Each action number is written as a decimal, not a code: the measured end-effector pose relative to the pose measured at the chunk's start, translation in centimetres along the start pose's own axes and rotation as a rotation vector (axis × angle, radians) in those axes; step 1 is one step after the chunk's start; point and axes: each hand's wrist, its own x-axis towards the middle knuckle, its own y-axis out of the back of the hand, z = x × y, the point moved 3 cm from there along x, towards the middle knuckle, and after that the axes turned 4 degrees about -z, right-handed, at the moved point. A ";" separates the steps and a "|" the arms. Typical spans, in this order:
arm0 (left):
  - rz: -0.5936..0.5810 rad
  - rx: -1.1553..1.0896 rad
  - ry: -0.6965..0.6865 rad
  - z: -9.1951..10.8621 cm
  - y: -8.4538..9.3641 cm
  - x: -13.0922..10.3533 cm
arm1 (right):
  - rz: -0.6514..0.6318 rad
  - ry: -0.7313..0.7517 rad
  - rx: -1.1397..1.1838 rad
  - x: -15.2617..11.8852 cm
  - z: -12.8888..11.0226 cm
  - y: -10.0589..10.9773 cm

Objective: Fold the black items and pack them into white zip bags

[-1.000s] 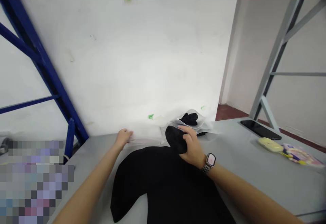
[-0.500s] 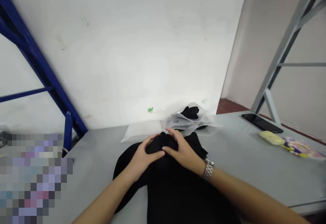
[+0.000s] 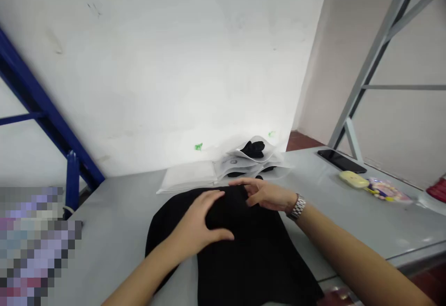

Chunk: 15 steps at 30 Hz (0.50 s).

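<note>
Spreading apart where half a second ago they met over a bunch, the hands now stand separated above the black cloth (image 3: pixel 240 264), lower centre of the frame; the left hand (image 3: pixel 195 226) is unclenched, thumb wide of its fingers; the right hand (image 3: pixel 266 195) curls at the cloth's upper edge, though whether it pinches any cannot be told; the bunch looks flatter; the bags (image 3: pixel 240 163) remain just beyond, near centre; a red thing (image 3: pixel 437 190) has entered at the right edge.
</note>
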 end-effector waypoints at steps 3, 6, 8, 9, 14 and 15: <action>0.049 -0.070 0.040 0.8 -1.7 0.1 | -0.006 0.101 0.130 1.1 0.1 -1.7; 0.144 -0.250 0.168 0.3 -0.9 0.4 | 0.068 0.131 0.146 1.4 0.1 -2.3; 0.236 -0.438 0.275 -0.5 0.9 0.5 | 0.145 0.130 0.150 0.9 -0.3 -1.7; 0.311 -0.523 0.317 -0.9 2.2 0.4 | 0.188 0.129 0.149 0.5 -0.7 -1.1; 0.313 -0.318 0.427 -3.6 9.8 -1.4 | 0.274 0.002 -0.107 -2.1 -2.3 2.6; 0.203 -0.199 0.493 -4.5 10.8 -1.8 | 0.284 -0.021 -0.235 -2.4 -2.4 3.2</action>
